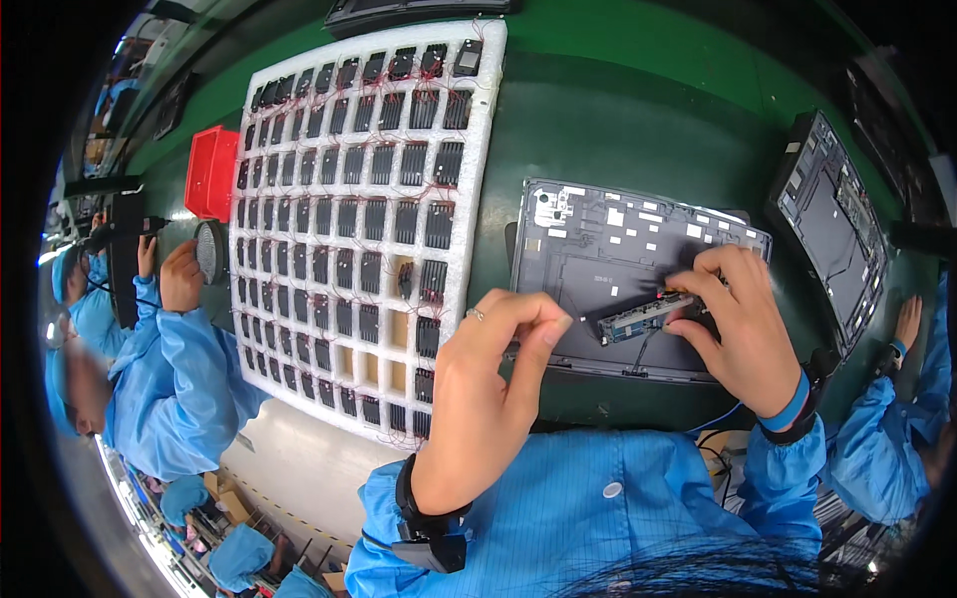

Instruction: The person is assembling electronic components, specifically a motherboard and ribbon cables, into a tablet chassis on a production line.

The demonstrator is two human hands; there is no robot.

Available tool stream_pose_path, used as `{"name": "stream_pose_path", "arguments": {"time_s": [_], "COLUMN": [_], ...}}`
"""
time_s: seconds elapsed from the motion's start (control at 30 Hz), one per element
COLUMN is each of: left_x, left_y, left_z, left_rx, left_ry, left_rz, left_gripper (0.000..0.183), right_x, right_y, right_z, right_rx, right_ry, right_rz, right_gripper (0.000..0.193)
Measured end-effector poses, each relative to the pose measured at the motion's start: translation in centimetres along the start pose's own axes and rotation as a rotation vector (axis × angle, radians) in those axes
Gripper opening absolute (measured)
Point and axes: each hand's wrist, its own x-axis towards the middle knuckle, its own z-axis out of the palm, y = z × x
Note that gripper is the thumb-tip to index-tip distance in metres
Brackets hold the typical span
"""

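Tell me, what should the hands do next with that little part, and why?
Probably press the small module down flat into the grey case. The right hand has it tilted there with wires trailing, and the left hand is pinched at the case's near edge.

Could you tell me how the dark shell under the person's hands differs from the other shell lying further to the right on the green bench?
The near shell lies straight before the person, with the left hand at its near edge and the right hand pressing a narrow circuit board onto it. The far shell lies turned at an angle, untouched by either hand. The near shell shows many white patches; the far shell shows fewer. Both are dark, flat, rectangular and open side up.
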Motion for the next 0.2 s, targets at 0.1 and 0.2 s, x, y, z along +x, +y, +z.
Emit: {"name": "stream_pose_path", "arguments": {"time_s": [0.1,0.2], "left_x": [1.2,2.2], "left_y": [0.0,-0.5], "left_z": [0.4,0.8], "left_rx": [0.047,0.033], "left_ry": [0.009,-0.062], "left_rz": [0.084,0.143], "left_gripper": [0.005,0.007], "right_x": [0.2,0.2], "right_y": [0.0,0.8], "right_z": [0.6,0.7], "right_rx": [0.135,0.224], "right_ry": [-0.013,-0.106], "right_rz": [-0.047,0.037], "right_gripper": [0.049,0.044]}}
